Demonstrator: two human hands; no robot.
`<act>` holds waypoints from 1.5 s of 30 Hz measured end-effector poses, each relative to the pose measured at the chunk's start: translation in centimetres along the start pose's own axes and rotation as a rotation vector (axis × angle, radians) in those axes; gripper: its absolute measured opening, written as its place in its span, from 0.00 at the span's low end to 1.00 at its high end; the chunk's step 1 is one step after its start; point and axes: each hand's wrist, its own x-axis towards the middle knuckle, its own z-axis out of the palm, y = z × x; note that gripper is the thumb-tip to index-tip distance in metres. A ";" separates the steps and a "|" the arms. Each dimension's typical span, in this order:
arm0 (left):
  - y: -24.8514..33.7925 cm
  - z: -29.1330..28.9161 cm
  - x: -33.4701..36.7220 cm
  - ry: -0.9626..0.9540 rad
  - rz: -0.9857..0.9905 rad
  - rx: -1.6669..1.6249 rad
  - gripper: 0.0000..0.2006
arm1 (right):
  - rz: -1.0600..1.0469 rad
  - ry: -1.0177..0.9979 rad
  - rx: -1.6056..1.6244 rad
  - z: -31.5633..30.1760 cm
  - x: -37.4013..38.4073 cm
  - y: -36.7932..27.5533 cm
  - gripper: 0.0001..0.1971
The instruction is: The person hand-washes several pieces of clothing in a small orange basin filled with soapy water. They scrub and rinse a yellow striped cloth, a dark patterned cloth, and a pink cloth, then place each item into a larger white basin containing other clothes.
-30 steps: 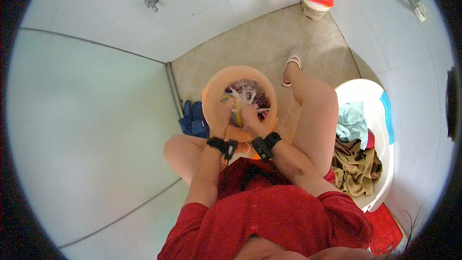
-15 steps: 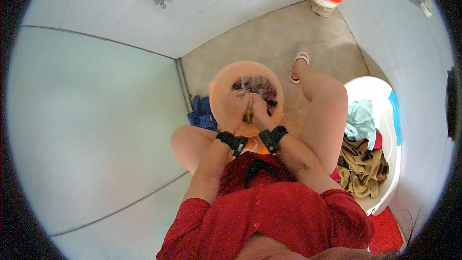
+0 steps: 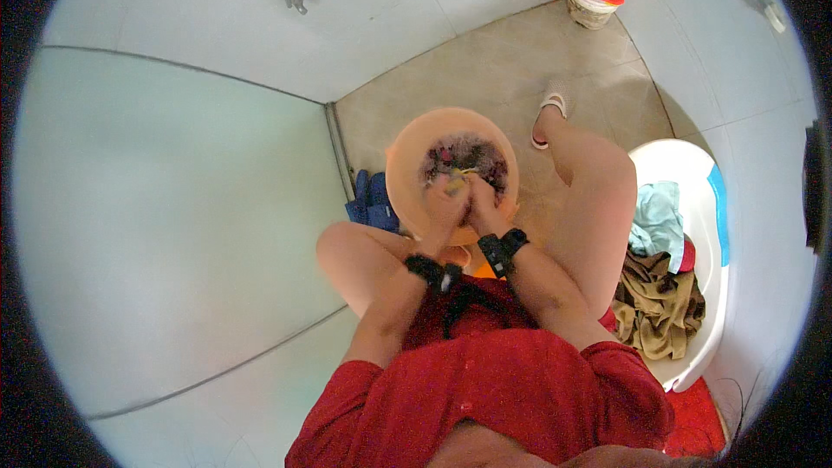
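Observation:
Between my knees stands a round peach-orange basin, with dark purplish wet cloth and whitish suds in it. Both my hands are inside, close together over its near half. My left hand is closed, and my right hand is closed right beside it. Pinched between them is a bunched wet cloth with a yellow part showing at the fingertips. The rest of that piece is hidden by my fingers, and some blur hides its shape. Each wrist wears a black band.
To the right, a white tub holds a light-blue cloth and brown clothes. Dark blue slippers lie left of the basin by the frosted glass panel. A lidded white bucket stands in the far corner; taps stick out from the wall.
My hands have come slightly up and rightward in the basin, and the yellow part has shifted from along my fingers to their tips. The whole view has moved a little.

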 end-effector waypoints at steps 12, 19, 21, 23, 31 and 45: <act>-8.1 -4.8 4.4 -0.276 -0.055 0.095 0.22 | -0.043 -0.030 -0.138 4.9 -3.9 -2.0 0.16; -5.6 -4.7 1.3 -0.462 0.042 0.102 0.27 | -0.311 -0.110 -0.292 6.1 -5.5 -4.3 0.17; -3.7 -6.2 2.0 -0.453 -0.046 0.042 0.25 | -0.402 -0.083 -0.387 6.2 -5.9 -4.5 0.19; -1.5 -7.9 2.9 -0.438 -0.221 -0.285 0.24 | -0.490 -0.069 -0.388 6.3 -6.6 -5.1 0.21; 7.5 -9.9 2.1 -0.325 -0.157 -0.268 0.21 | 0.001 -0.073 0.030 6.2 -10.1 -6.5 0.27; 5.0 -2.9 2.9 -0.107 -0.265 0.229 0.22 | -0.402 0.172 -0.819 2.9 -0.7 0.3 0.23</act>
